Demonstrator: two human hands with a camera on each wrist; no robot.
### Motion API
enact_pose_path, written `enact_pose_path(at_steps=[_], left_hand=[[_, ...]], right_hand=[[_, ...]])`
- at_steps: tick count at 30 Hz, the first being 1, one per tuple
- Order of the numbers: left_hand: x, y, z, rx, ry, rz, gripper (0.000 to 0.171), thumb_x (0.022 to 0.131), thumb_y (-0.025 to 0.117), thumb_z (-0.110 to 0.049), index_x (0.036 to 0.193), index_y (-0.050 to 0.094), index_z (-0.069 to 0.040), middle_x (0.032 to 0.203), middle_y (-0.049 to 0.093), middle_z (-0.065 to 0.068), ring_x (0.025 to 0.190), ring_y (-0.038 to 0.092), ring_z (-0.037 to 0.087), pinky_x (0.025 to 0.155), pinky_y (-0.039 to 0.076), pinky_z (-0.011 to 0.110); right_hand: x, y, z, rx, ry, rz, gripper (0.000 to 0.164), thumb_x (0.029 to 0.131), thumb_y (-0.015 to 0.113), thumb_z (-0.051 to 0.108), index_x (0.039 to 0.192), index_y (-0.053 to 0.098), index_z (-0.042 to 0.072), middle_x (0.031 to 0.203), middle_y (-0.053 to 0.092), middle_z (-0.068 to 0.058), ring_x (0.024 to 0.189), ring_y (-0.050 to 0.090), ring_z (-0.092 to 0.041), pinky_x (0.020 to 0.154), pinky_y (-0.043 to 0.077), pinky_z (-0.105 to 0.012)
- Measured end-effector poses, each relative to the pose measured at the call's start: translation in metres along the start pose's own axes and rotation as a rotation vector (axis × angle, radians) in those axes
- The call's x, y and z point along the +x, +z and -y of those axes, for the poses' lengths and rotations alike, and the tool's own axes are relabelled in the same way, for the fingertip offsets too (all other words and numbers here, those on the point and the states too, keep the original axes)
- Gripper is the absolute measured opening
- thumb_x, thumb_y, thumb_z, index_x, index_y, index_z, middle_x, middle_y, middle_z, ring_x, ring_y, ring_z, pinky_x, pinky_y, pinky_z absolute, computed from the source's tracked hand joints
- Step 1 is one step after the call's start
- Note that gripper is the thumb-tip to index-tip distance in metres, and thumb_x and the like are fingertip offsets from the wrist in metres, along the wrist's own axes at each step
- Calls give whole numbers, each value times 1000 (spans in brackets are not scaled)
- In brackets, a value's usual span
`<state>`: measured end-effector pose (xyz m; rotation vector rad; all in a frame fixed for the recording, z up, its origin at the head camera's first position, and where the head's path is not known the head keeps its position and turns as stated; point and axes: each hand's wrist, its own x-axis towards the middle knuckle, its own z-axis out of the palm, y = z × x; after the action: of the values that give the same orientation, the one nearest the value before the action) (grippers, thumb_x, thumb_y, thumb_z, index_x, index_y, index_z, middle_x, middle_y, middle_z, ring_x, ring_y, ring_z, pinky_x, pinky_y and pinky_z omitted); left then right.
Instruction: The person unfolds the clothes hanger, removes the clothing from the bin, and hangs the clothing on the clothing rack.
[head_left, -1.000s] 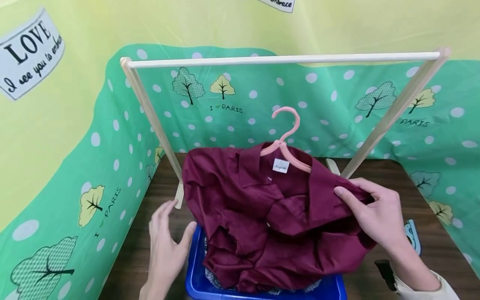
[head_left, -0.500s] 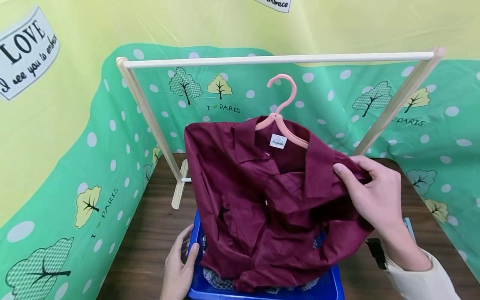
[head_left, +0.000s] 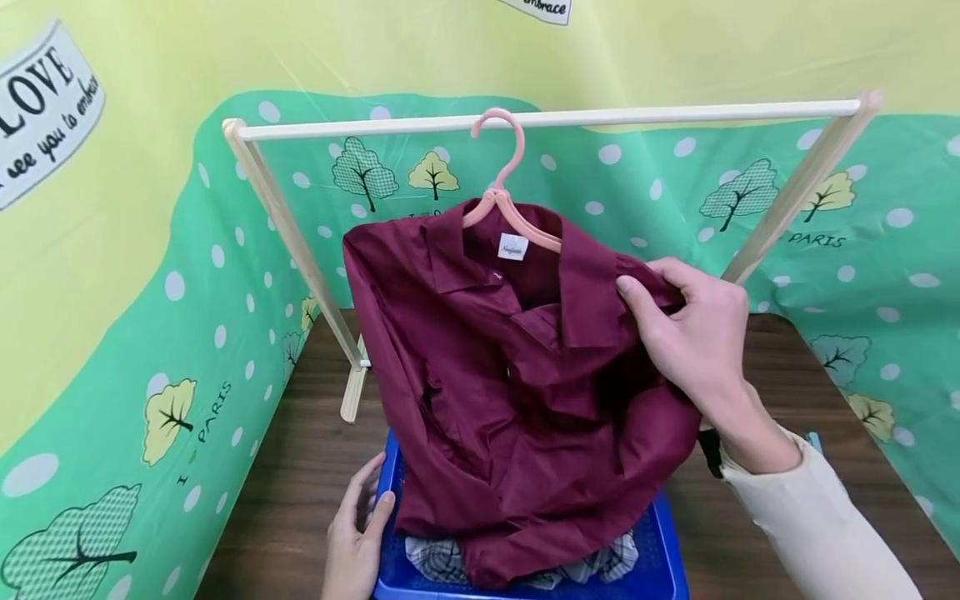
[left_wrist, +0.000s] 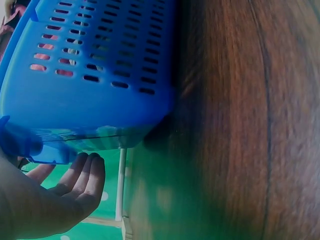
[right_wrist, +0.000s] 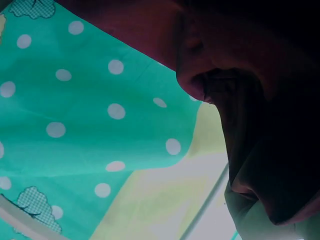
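A maroon collared shirt (head_left: 465,400) is spread on a pink hanger (head_left: 517,158). My right hand (head_left: 697,333) pinches the shirt's shoulder beside the collar, thumb in front; the hanger arm there is hidden by cloth. The hook crosses the white rod (head_left: 675,115) in the head view; whether they touch, I cannot tell. Below, the shirt's lower part droops over a blue basket (head_left: 670,542). My left hand (head_left: 356,533) rests at the basket's left rim. In the left wrist view, its loosely bent fingers (left_wrist: 82,175) extend past the basket corner. The right wrist view is mostly dark.
The rod joins two wooden uprights (head_left: 288,242) standing on a dark wood table (head_left: 277,500). Checked clothes (head_left: 435,558) lie in the basket. A light blue item (head_left: 814,442) is partly hidden behind the right sleeve. A printed green and yellow cloth (head_left: 187,333) surrounds the table.
My right hand has lifted the shirt and hanger up from the basket, then leftward, bringing the hook to the rod's height. My left hand has moved to the basket's rim and stayed there.
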<state>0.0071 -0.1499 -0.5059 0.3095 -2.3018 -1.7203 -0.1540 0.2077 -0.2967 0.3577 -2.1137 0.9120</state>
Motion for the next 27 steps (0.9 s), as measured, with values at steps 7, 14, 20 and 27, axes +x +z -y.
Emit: enact_pose_path(at_steps=[7,14,20,27], left_hand=[[1,0,2,7,27,-5,46,109,69,-8,155,65,-14,123,77,7,101,69,2,86,53,16],[0,0,3,-20,6,2,46,109,69,-8,155,64,-12,121,76,9,99,69,2,85,53,16],[0,0,4,-64,-4,0,46,109,69,-6,154,64,-11,118,77,11,98,70,4,84,55,17],[0,0,4,-90,-20,2,45,109,69,-6,154,64,-10,117,76,11,97,71,4,84,55,17]], right_hand=[[19,23,12,-38,-36,8,15,98,81,21,94,85,7,78,77,-8,63,51,-2,63,33,-20],[33,43,26,-44,-58,-2,20,97,81,25,92,83,6,76,75,-12,61,59,-29,60,37,-39],[39,57,37,-55,-19,7,21,97,81,26,95,84,6,80,77,-13,64,63,-35,60,41,-47],[42,71,52,-100,-16,50,20,97,80,28,101,86,10,82,79,-11,66,67,-37,60,46,-55]])
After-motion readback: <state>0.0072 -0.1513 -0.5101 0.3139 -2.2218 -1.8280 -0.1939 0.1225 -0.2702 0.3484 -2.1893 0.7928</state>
